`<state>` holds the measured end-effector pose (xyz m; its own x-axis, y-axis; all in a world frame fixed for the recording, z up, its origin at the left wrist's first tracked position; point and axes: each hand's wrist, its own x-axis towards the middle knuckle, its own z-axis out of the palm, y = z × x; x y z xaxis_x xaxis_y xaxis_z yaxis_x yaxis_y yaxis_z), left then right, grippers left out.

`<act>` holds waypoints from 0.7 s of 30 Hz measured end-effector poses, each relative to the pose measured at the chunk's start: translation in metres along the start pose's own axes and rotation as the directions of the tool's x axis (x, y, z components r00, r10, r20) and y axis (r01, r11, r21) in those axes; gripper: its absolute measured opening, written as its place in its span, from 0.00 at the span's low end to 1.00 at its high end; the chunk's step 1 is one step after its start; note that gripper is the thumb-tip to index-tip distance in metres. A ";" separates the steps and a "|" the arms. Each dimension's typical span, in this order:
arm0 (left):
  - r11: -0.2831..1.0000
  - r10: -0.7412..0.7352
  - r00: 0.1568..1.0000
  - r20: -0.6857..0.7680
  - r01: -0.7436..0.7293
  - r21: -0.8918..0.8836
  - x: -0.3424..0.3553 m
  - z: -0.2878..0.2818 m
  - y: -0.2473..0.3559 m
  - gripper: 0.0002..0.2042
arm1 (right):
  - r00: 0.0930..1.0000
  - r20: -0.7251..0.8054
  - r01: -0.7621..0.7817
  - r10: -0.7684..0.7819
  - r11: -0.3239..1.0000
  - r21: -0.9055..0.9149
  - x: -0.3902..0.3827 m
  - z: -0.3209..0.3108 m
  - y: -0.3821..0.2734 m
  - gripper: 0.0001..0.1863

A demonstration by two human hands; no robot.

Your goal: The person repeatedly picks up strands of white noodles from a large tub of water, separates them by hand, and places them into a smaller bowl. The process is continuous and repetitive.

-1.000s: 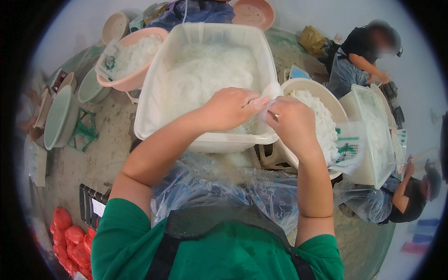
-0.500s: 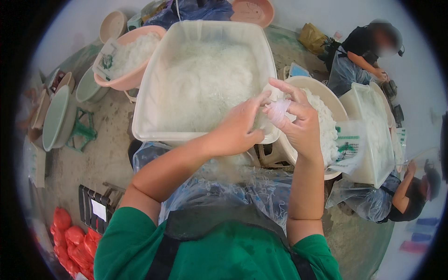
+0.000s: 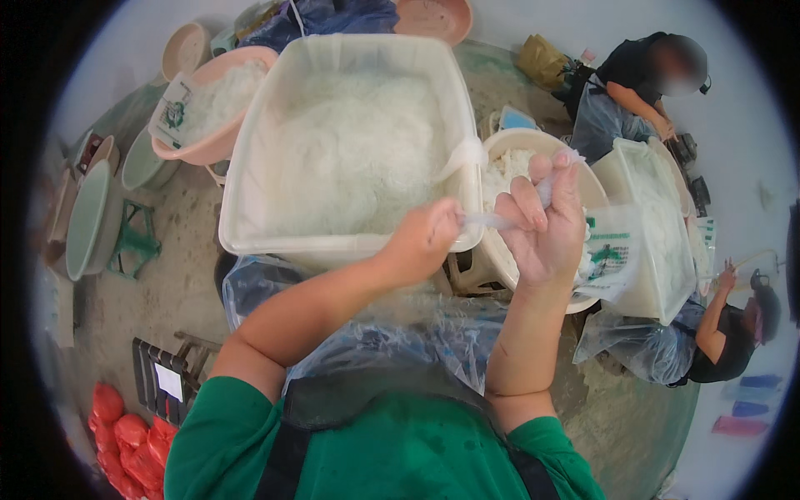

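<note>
A white, translucent strand [image 3: 492, 220] is stretched between my two hands, above the gap between a tub and a basin. My left hand [image 3: 423, 239] is closed on its left end. My right hand [image 3: 546, 229], palm up, has its fingers curled round the rest, and part of the strand shows at the fingertips. In front of me the big white rectangular tub [image 3: 333, 243] holds a mass of fine whitish strands [image 3: 358, 137] in cloudy liquid. Some strands [image 3: 463, 157] hang over its right rim. Under my right hand, the round cream basin [image 3: 593, 185] holds white lumps [image 3: 507, 169].
A pink basin [image 3: 187, 156] with white strands stands at the tub's left. Green basins [image 3: 93, 221], a green stool [image 3: 136, 239] and red bags [image 3: 129, 433] are further left. Two people [image 3: 637, 92] [image 3: 725, 333] work at right beside another white tub [image 3: 667, 300].
My left hand has closed from a loose pinch and moved slightly left. My right hand has turned palm up with fingers curled. The bunched strand is now drawn out between them.
</note>
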<state>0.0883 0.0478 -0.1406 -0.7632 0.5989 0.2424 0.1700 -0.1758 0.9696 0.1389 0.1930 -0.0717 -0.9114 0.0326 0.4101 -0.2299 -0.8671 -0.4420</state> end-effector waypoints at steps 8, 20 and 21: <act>0.644 -0.393 0.863 0.318 0.505 -0.574 0.037 -0.015 0.067 0.09 | 0.853 0.252 -0.016 -0.458 -0.504 -0.863 -0.003 -0.024 -0.002 0.21; 0.856 0.048 0.950 0.308 -0.198 0.478 0.030 -0.055 0.003 0.16 | 0.969 -0.029 -0.048 -0.246 -0.072 -0.996 -0.010 0.005 0.029 0.11; 0.723 -0.027 0.872 0.488 -0.321 0.612 0.023 -0.045 0.007 0.16 | 0.977 0.027 0.007 -0.210 -0.095 -0.995 -0.007 0.008 0.026 0.12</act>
<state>0.0445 0.0252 -0.1294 -0.3657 0.9087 0.2015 0.7492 0.1589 0.6430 0.1415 0.1661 -0.0798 -0.8331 0.2009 0.5153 -0.3240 0.5778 -0.7491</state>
